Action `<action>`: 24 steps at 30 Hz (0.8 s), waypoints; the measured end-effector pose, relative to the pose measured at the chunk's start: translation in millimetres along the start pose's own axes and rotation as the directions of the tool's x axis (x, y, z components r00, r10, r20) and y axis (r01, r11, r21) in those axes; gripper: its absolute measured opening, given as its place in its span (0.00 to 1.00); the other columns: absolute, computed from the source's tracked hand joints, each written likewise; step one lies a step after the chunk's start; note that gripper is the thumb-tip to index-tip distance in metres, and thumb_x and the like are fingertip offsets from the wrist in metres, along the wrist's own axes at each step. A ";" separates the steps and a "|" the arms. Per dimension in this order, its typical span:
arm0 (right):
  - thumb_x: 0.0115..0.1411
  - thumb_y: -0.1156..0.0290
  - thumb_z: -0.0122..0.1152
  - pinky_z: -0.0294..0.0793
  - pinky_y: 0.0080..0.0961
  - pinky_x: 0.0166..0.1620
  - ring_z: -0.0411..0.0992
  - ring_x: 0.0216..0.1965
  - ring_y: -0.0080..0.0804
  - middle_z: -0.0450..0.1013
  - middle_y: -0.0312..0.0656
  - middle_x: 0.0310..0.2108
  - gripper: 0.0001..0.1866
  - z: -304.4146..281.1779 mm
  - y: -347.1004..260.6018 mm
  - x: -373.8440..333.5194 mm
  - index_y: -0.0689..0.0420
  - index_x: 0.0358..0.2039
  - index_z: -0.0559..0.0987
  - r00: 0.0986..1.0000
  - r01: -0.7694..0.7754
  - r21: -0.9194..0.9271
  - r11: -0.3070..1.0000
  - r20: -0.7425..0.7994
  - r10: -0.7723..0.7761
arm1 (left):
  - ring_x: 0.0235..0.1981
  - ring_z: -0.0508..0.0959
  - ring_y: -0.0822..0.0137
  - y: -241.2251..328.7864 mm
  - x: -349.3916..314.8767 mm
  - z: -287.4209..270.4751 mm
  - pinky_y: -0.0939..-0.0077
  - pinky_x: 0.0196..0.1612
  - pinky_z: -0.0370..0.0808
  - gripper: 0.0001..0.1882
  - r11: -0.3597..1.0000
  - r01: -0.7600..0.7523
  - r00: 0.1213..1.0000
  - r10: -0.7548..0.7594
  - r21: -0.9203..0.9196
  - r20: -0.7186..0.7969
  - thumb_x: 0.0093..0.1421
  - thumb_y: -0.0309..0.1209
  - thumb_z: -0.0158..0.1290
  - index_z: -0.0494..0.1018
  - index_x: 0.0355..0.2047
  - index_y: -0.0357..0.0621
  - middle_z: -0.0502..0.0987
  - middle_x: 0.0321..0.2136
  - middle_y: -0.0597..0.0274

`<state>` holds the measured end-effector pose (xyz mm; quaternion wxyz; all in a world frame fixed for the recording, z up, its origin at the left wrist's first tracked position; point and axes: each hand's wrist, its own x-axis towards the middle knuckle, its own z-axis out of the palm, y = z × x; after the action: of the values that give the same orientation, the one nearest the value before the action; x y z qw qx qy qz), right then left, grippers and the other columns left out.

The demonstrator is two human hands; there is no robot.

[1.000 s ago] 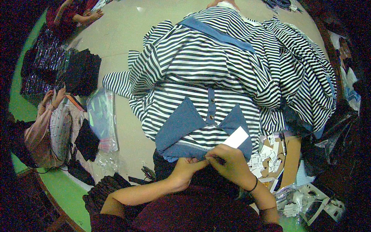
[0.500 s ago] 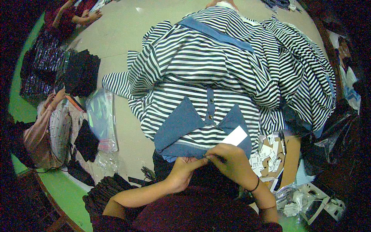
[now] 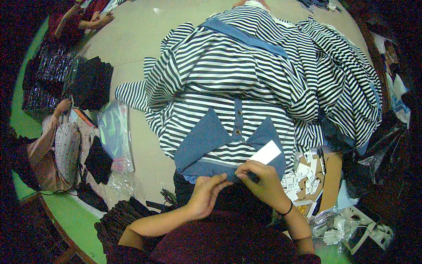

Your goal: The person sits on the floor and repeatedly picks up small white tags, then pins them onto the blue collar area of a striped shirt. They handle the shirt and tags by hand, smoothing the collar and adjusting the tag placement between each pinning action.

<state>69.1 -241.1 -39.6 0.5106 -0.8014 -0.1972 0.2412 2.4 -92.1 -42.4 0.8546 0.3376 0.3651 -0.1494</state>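
A black-and-white striped shirt [image 3: 211, 112] with a blue denim collar [image 3: 200, 143] lies in front of me, its buttoned placket [image 3: 238, 115] running away from me. My left hand [image 3: 205, 196] pinches the collar's near edge between thumb and fingers. Close to its right, my right hand [image 3: 263, 181] is closed at the same edge, fingertips pressed together; what they hold is too small to make out. A blank white tag [image 3: 267, 152] lies over the right collar point, just beyond my right knuckles.
More striped shirts [image 3: 343, 79] are heaped behind and to the right. Loose paper tags [image 3: 303, 178] lie on cardboard [image 3: 332, 180] by my right arm. At left are black folded garments [image 3: 92, 83], a plastic-wrapped pack [image 3: 115, 136] and a co-worker's arm [image 3: 48, 132]. Another person's hand [image 3: 105, 19] shows far left.
My fingers have shifted slightly at the collar edge, the right fingertips lifting a little apart from the left. The tag has tilted slightly. At left, the co-worker's hands have moved.
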 end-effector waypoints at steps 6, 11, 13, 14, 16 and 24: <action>0.45 0.80 0.56 0.65 0.31 0.48 0.71 0.28 0.31 0.72 0.40 0.24 0.04 -0.7 6.1 0.9 0.60 0.24 0.73 1.000 0.016 0.165 0.986 0.007 -0.017 | 0.25 0.74 0.69 -5.2 4.1 -7.5 0.79 0.35 0.73 0.08 0.999 -0.039 0.979 0.034 0.019 0.202 0.52 0.25 0.49 0.69 0.31 0.31 0.73 0.22 0.58; 0.45 0.81 0.56 0.64 0.33 0.50 0.71 0.28 0.29 0.72 0.38 0.23 0.03 1.4 9.5 0.4 0.60 0.23 0.74 1.000 -0.015 0.221 0.975 0.024 0.010 | 0.30 0.75 0.63 8.1 9.5 -15.3 0.78 0.36 0.74 0.09 0.884 0.402 0.909 -0.353 -0.238 0.222 0.52 0.23 0.48 0.69 0.33 0.29 0.74 0.28 0.53; 0.45 0.81 0.56 0.63 0.34 0.50 0.71 0.28 0.27 0.72 0.37 0.23 0.03 1.7 9.9 -0.4 0.61 0.23 0.74 0.999 -0.033 0.222 0.975 0.023 0.029 | 0.31 0.75 0.63 5.6 11.0 -14.3 0.76 0.36 0.73 0.09 0.918 0.353 0.931 -0.327 -0.182 0.160 0.52 0.24 0.49 0.69 0.32 0.29 0.74 0.29 0.52; 0.45 0.81 0.56 0.63 0.34 0.50 0.71 0.28 0.27 0.73 0.37 0.24 0.03 1.9 9.9 -0.8 0.61 0.23 0.74 0.999 -0.035 0.226 0.973 0.015 0.033 | 0.32 0.75 0.63 3.7 11.0 -14.3 0.75 0.38 0.73 0.09 0.934 0.326 0.941 -0.306 -0.146 0.143 0.52 0.25 0.49 0.69 0.32 0.30 0.74 0.29 0.52; 0.46 0.80 0.57 0.64 0.34 0.50 0.71 0.29 0.26 0.73 0.37 0.24 0.03 3.2 9.4 -0.7 0.61 0.23 0.74 0.999 -0.037 0.237 0.971 0.000 0.038 | 0.34 0.74 0.63 2.3 10.1 -17.0 0.73 0.40 0.72 0.09 0.945 0.320 0.941 -0.309 -0.071 0.139 0.53 0.26 0.49 0.69 0.32 0.30 0.73 0.31 0.52; 0.46 0.79 0.58 0.69 0.25 0.42 0.72 0.29 0.26 0.73 0.39 0.26 0.03 2.3 2.9 1.3 0.61 0.24 0.75 0.996 -0.084 0.190 0.978 -0.014 0.089 | 0.28 0.74 0.68 26.2 11.4 -17.5 0.78 0.31 0.72 0.09 0.864 0.493 0.794 -0.494 0.103 0.354 0.54 0.29 0.49 0.70 0.29 0.35 0.73 0.25 0.58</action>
<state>69.0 -239.9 -43.3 0.5758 -0.7596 -0.1325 0.2718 14.2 -61.2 -47.3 0.8381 0.1988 0.2732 -0.4284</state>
